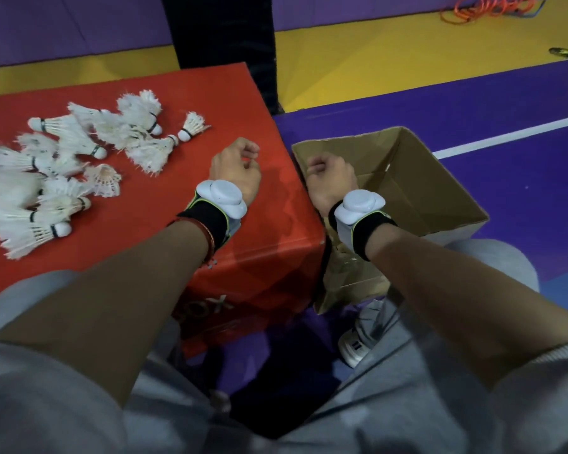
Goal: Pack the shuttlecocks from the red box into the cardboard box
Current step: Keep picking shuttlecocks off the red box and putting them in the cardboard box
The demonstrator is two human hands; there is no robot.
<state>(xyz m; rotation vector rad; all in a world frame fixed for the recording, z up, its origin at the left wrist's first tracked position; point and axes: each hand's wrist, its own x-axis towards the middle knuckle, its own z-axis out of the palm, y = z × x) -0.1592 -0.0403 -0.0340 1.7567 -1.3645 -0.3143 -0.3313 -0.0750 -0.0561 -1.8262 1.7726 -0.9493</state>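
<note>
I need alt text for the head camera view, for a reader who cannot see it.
Two bare hands, left hand and right hand, are curled loosely and hold nothing, between a red box and an open cardboard box. White shuttlecocks lie scattered on top of the red box. Both wrists wear white devices on black straps.

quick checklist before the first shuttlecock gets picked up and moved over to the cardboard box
1. Shuttlecocks reachable: ok, piled loose on top of the red box, nothing covering them.
2. Left hand free: ok, fingers curled but holding nothing, over the red box.
3. Right hand free: ok, loosely closed and empty, at the near-left edge of the cardboard box.
4. Cardboard box open: ok, top open, flaps out of the way.
5. Room inside the box: cannot tell fully, the right forearm hides part of the floor; no shuttlecocks visible inside.
6. Boxes side by side: ok, red box directly beside the cardboard box.
</note>
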